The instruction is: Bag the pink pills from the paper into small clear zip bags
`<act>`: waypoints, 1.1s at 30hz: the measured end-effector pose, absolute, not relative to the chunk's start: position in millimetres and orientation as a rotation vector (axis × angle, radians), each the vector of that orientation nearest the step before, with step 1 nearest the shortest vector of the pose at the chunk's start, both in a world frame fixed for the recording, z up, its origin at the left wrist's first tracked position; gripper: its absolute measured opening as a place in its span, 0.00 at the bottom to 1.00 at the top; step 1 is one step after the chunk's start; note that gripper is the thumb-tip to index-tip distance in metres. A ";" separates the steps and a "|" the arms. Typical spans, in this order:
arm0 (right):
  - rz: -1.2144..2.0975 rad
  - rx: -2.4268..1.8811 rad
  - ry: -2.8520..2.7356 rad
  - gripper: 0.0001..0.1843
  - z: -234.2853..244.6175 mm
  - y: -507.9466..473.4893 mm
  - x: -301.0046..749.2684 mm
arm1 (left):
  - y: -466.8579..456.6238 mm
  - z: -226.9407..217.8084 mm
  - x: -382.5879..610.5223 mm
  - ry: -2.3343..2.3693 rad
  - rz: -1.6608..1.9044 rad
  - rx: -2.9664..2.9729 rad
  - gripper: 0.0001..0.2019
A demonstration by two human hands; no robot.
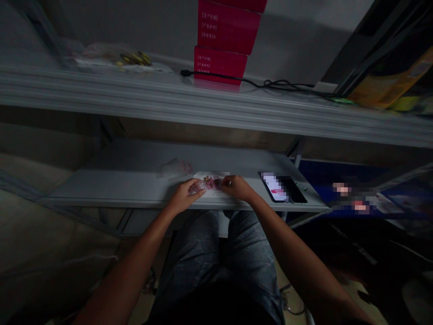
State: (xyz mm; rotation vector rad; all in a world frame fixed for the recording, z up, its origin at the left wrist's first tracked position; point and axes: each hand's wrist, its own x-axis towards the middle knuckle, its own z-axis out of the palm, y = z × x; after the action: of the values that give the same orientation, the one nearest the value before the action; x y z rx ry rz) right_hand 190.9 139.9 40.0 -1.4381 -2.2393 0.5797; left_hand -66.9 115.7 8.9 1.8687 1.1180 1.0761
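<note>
Your left hand (185, 194): fingers together, laid flat on the white sheet (221, 174) at the near edge of the shelf (118, 185). Your right hand (237, 187): fingertips drawn in at the pile; whether they pinch a piece, cannot tell. Between them lie small pink pieces (210, 182). They look light and loose, apt to scatter, so take each singly by fingertip. Clear bag (176, 168) far-left, phone (282, 187) right.

a phone (283, 187) lies at the right front corner of the lower shelf (101, 185). on the upper shelf (135, 97), stacked red boxes (223, 40) stand at the back, a black cable (270, 84) trailing right.
</note>
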 end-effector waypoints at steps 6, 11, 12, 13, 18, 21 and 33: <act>0.595 -1.419 -2.280 0.07 26.0 134.3 186.0 | 114.7 10.2 -67.5 1.134 1.076 1.884 0.15; 0.708 -1.356 -2.126 0.08 35.9 137.3 186.2 | 113.0 19.0 -65.6 1.139 1.096 1.868 0.13; 0.721 -1.325 -2.057 0.09 42.2 137.0 183.9 | 112.7 21.1 -63.5 1.130 1.099 1.863 0.13; 0.733 -1.280 -1.993 0.10 49.2 136.5 180.4 | 112.6 22.8 -60.7 1.115 1.099 1.859 0.13; 0.866 -1.067 -2.002 0.12 73.8 139.8 161.1 | 118.8 23.8 -45.6 1.003 1.108 1.794 0.15; 0.684 -1.198 -2.007 0.11 66.0 153.4 165.6 | 127.5 19.6 -42.9 0.994 1.182 1.614 0.18; 0.315 -1.358 -2.501 0.12 16.6 202.4 189.6 | 134.4 21.3 -50.6 0.707 1.091 0.859 0.19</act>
State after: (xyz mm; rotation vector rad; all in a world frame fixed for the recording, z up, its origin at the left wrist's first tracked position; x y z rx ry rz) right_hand 189.6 202.4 16.6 -1.3577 -2.5008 0.3149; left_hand -50.6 134.4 21.3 0.8588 0.7066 1.0914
